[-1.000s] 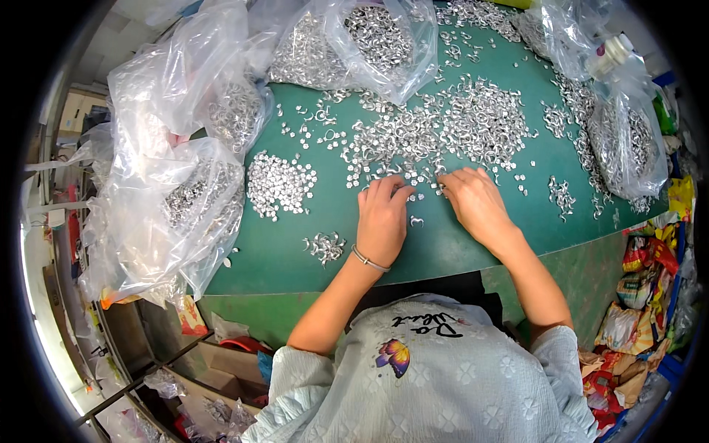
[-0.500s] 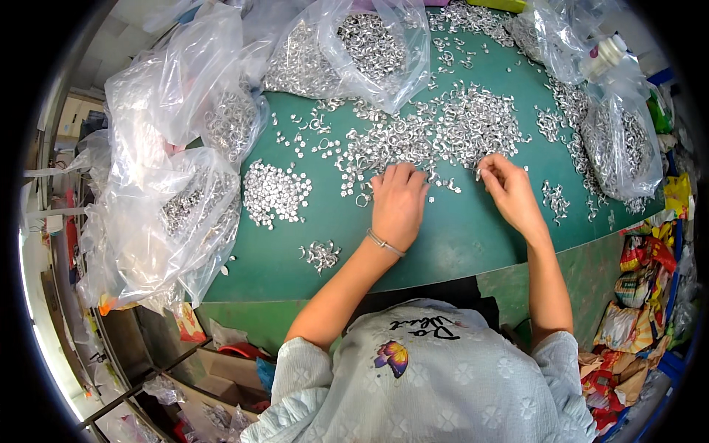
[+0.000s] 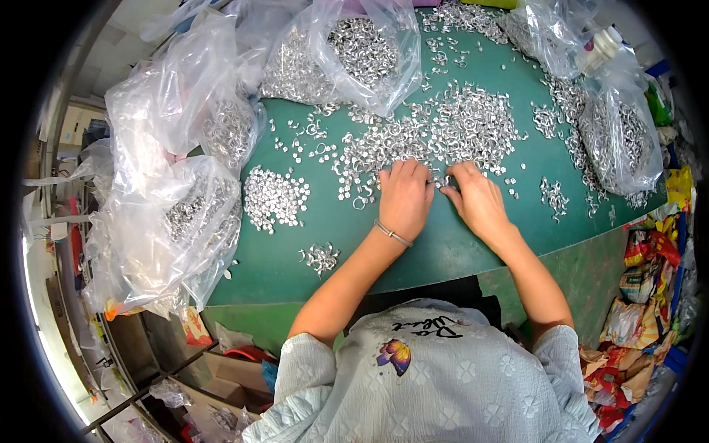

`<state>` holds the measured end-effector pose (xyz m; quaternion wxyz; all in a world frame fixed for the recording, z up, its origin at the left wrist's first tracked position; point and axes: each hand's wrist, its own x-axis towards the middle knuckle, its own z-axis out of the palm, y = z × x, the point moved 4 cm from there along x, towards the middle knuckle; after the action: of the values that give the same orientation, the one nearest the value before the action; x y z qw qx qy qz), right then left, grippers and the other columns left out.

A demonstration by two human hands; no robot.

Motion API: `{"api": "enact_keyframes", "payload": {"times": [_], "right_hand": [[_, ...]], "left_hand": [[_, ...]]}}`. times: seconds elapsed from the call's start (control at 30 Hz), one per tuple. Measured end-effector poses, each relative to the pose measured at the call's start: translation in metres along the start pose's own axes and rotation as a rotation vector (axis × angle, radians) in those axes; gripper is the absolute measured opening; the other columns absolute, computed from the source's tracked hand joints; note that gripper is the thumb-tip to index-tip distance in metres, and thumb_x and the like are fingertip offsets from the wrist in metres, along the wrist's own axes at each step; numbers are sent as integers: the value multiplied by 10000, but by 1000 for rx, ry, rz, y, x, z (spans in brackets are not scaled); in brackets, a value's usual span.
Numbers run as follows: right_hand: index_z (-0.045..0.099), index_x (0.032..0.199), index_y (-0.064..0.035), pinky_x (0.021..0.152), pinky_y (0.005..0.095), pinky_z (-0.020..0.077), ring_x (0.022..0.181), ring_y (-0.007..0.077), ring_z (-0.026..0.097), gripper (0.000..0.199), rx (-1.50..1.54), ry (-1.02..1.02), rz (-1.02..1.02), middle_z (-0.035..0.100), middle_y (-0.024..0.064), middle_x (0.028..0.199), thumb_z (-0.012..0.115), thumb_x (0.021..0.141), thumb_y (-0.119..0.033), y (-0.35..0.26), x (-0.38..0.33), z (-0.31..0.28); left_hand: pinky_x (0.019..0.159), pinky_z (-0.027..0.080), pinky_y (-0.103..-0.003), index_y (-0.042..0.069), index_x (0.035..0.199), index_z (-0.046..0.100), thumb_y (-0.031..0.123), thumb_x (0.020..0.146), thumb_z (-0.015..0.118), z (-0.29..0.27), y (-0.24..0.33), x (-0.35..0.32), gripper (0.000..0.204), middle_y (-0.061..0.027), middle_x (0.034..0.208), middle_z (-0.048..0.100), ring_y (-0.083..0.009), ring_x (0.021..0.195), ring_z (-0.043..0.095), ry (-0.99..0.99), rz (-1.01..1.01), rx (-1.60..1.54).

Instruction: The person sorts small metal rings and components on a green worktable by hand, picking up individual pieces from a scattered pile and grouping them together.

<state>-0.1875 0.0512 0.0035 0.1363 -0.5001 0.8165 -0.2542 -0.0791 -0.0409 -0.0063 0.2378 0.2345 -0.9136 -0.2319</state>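
A broad heap of small silver metal pieces (image 3: 473, 125), many curved like open rings, spreads over the green tabletop (image 3: 354, 255). At its near edge my left hand (image 3: 405, 196) has its fingers bent and close together; what they hold, if anything, is hidden. My right hand (image 3: 476, 198) is right beside it, thumb and fingertips closed on a small silver metal piece (image 3: 441, 181) between the two hands. To the left lie a pile of small round-looking silver pieces (image 3: 275, 198) and, nearer me, a little cluster of curved ones (image 3: 320, 258).
Clear plastic bags (image 3: 166, 177) of metal pieces crowd the left side, and another bag (image 3: 367, 55) stands at the back. On the right are a further filled bag (image 3: 620, 140), a white bottle (image 3: 602, 50) and a small group of pieces (image 3: 553, 199). Colourful packages (image 3: 631, 325) lie beyond the table's right edge.
My right hand has moved left from the heap's right side to meet my left hand. The left hand has shifted slightly right. The piles look the same.
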Motion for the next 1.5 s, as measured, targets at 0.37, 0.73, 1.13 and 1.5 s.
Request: {"api": "enact_keyframes", "payload": {"times": [0.37, 0.73, 1.13, 1.5], "right_hand": [[576, 1039, -40, 529, 248, 443, 693, 133, 586, 109, 1713, -257, 447, 613, 66, 864, 529, 967, -106, 11, -6, 2], [632, 1043, -27, 716, 271, 503, 791, 178, 615, 173, 579, 315, 218, 635, 65, 940, 630, 872, -46, 149, 49, -109], [586, 1245, -102, 1076, 518, 290, 1279, 387, 421, 538, 16, 122, -370, 501, 149, 1349, 753, 759, -259, 33, 48, -46], [606, 1060, -55, 1030, 490, 334, 1116, 271, 495, 320, 53, 3, -544, 571, 78, 1061, 709, 786, -185, 0, 24, 11]], "left_hand": [[714, 489, -338, 12, 915, 636, -38, 730, 716, -23, 30, 4, 208, -100, 854, 623, -247, 786, 610, 108, 26, -408], [1030, 341, -516, 27, 1150, 598, 65, 815, 661, -22, -16, 8, 343, -153, 1303, 489, -361, 1229, 446, 17, -27, -12], [1054, 281, -614, 68, 1135, 596, 112, 841, 648, -2, -11, 20, 301, -118, 1350, 479, -423, 1306, 357, -105, 57, 151], [1068, 246, -626, 46, 1261, 535, 100, 861, 623, -22, -28, 0, 413, -155, 1422, 392, -424, 1331, 326, 53, -115, 157]]}}
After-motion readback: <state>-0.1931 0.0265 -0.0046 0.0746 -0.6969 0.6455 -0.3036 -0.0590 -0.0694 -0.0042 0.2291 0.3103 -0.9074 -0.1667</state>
